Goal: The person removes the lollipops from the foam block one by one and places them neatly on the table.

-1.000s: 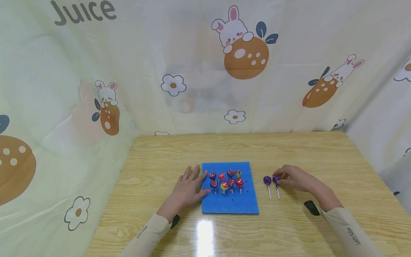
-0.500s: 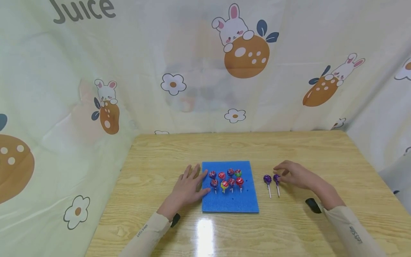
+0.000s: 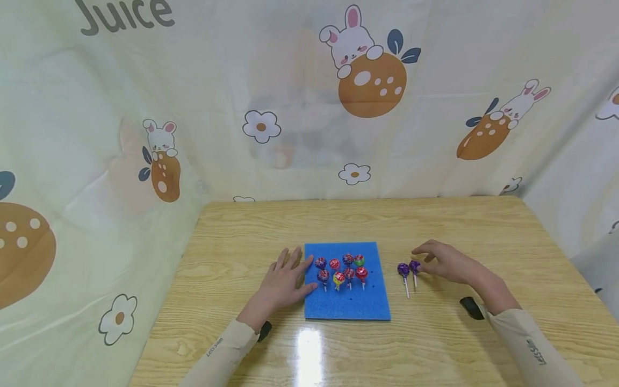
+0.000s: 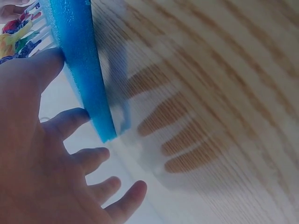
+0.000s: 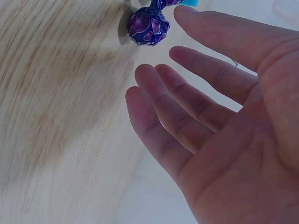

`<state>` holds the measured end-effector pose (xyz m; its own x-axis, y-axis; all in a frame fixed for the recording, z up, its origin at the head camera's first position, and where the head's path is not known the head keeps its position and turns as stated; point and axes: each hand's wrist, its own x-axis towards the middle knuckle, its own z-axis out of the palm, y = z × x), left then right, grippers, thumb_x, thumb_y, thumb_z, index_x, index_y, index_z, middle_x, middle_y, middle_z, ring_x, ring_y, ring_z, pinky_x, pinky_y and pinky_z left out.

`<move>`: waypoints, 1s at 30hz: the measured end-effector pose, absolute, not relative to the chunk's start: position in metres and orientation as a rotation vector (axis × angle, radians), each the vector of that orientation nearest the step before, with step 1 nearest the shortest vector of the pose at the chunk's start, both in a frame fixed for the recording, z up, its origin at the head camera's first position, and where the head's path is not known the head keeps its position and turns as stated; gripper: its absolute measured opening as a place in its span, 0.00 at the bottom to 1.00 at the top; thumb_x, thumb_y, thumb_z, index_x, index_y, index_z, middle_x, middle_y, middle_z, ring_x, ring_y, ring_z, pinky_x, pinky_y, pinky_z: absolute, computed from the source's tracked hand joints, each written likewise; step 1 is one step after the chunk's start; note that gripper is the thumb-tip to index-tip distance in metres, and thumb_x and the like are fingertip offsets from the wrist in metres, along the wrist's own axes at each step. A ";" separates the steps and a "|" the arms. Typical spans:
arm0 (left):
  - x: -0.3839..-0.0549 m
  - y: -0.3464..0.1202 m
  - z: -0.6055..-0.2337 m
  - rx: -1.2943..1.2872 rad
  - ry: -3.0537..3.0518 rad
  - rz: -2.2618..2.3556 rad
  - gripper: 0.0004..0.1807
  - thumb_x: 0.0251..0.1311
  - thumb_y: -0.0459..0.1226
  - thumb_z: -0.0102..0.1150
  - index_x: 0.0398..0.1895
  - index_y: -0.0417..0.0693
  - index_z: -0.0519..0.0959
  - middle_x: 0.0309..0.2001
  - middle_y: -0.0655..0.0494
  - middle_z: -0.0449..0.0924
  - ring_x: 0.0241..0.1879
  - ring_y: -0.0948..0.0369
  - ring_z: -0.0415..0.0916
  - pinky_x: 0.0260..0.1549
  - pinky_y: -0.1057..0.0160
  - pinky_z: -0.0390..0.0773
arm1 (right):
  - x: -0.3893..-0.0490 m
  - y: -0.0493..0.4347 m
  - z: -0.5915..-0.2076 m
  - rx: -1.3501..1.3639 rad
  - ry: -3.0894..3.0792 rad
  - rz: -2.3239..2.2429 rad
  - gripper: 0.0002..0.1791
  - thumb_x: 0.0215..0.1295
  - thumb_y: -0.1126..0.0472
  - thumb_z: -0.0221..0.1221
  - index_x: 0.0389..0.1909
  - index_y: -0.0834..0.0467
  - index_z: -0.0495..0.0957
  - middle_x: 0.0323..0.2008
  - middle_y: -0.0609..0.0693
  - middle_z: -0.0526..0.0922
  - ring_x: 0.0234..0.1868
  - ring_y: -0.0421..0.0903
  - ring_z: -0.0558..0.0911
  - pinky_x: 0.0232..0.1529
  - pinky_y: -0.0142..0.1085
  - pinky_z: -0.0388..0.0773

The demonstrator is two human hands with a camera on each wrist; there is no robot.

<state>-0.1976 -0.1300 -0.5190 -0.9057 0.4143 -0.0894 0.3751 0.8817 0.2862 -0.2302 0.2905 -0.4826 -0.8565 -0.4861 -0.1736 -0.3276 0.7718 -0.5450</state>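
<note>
Head view high, wrist views close

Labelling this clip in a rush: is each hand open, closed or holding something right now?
Left hand: open, fingers spread, touching the blue board.
Right hand: open, holding nothing, close to a purple lollipop.

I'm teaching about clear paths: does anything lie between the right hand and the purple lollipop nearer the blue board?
Yes: in the head view, another purple lollipop lies between the right hand and the board-side lollipop.
</note>
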 end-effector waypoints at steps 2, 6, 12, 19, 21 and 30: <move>-0.198 -0.130 -0.520 0.613 2.904 0.392 0.40 0.69 0.64 0.48 0.79 0.60 0.58 0.81 0.47 0.46 0.79 0.37 0.41 0.69 0.31 0.59 | -0.231 0.291 -0.483 -0.629 2.660 -0.739 0.23 0.71 0.62 0.60 0.63 0.69 0.74 0.60 0.70 0.74 0.53 0.65 0.81 0.45 0.49 0.83; -0.199 -0.130 -0.521 0.612 2.905 0.376 0.40 0.69 0.65 0.47 0.79 0.61 0.57 0.81 0.47 0.46 0.79 0.37 0.41 0.69 0.31 0.59 | -0.233 0.290 -0.485 -0.628 2.666 -0.734 0.23 0.71 0.62 0.60 0.63 0.70 0.73 0.59 0.70 0.75 0.53 0.65 0.81 0.45 0.49 0.83; -0.199 -0.130 -0.522 0.607 2.904 0.372 0.41 0.69 0.65 0.47 0.80 0.61 0.57 0.81 0.47 0.46 0.79 0.37 0.41 0.69 0.31 0.59 | -0.233 0.288 -0.486 -0.637 2.681 -0.715 0.24 0.70 0.62 0.60 0.62 0.70 0.73 0.58 0.70 0.75 0.52 0.64 0.81 0.44 0.49 0.84; -0.198 -0.130 -0.523 0.600 2.903 0.379 0.41 0.69 0.65 0.47 0.80 0.61 0.57 0.81 0.47 0.46 0.79 0.38 0.41 0.69 0.31 0.59 | -0.233 0.282 -0.487 -0.635 2.708 -0.709 0.22 0.70 0.62 0.60 0.62 0.69 0.74 0.59 0.69 0.75 0.54 0.65 0.81 0.48 0.52 0.83; -0.198 -0.130 -0.523 0.599 2.902 0.376 0.41 0.69 0.65 0.47 0.80 0.61 0.57 0.82 0.47 0.46 0.79 0.38 0.40 0.69 0.31 0.59 | -0.233 0.280 -0.487 -0.640 2.714 -0.714 0.22 0.70 0.62 0.60 0.61 0.69 0.75 0.58 0.69 0.75 0.54 0.66 0.81 0.48 0.53 0.82; -0.199 -0.130 -0.523 0.601 2.895 0.353 0.41 0.69 0.65 0.46 0.80 0.62 0.55 0.82 0.47 0.44 0.80 0.38 0.39 0.69 0.31 0.58 | -0.231 0.270 -0.485 -0.653 2.735 -0.694 0.21 0.70 0.62 0.61 0.60 0.68 0.76 0.57 0.67 0.76 0.55 0.66 0.80 0.50 0.54 0.82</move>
